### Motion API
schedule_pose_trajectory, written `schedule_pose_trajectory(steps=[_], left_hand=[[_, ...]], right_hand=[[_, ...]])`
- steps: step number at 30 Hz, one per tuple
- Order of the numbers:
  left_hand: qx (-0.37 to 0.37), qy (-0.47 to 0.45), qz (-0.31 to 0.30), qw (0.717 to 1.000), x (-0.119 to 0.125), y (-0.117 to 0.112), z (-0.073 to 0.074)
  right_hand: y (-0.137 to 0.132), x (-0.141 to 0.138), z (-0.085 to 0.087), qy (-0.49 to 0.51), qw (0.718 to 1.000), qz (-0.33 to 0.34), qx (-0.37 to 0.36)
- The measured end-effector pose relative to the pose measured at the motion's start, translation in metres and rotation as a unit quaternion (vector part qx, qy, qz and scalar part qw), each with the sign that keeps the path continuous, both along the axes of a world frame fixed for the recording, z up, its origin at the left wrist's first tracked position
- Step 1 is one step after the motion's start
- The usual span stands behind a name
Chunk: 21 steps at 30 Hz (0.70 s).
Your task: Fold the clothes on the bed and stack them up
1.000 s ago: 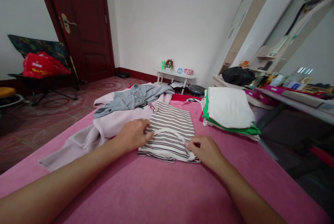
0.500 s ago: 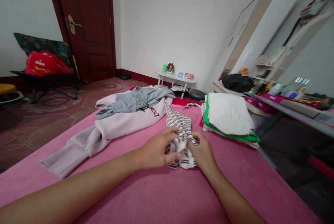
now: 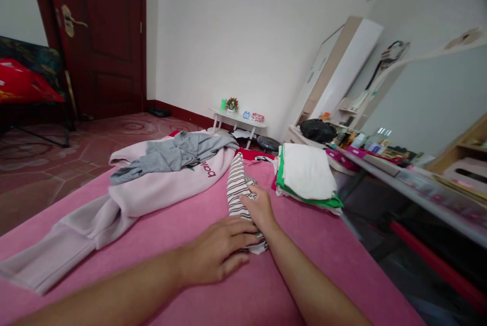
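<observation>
A striped white-and-dark garment (image 3: 236, 184) lies folded into a narrow strip on the pink bed cover (image 3: 160, 245). My left hand (image 3: 218, 251) rests flat on its near end, fingers stretched out. My right hand (image 3: 259, 208) lies on top of the strip's middle with fingers curled down onto the cloth. A pale pink sweatshirt (image 3: 152, 191) with a grey garment (image 3: 173, 153) on it sprawls to the left of the strip.
A stack of folded clothes (image 3: 306, 171), white over green, sits at the bed's right edge. Beyond it stands a cluttered desk (image 3: 384, 161). A small white table (image 3: 238, 117) stands by the far wall, a dark red door (image 3: 102, 37) at the left.
The striped garment was a flat rectangle, then both hands gathered it and folded it lengthwise into a narrow strip. The view has swung to the right.
</observation>
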State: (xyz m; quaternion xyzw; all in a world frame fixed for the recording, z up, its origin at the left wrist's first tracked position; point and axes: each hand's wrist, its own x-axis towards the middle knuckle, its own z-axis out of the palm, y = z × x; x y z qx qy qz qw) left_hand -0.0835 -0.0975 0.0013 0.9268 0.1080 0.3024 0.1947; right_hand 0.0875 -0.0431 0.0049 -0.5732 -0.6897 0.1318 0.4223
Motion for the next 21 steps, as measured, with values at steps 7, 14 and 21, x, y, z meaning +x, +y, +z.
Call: schedule_pose_trajectory(steps=[7,14,21], left_hand=[[0.024,-0.022,0.068,0.997,-0.003,-0.003,-0.005],[-0.025,0.007,0.088,0.996,0.006,0.011,-0.014],[-0.061,-0.003,0.128,0.99,0.009,0.02,-0.028]], right_hand=[[0.0,0.072,0.101,-0.021,0.967,-0.177,0.181],[0.056,0.177,0.144,-0.174,0.901,-0.359,0.168],[0.092,0.235,0.115,-0.167,0.927,-0.334,0.032]])
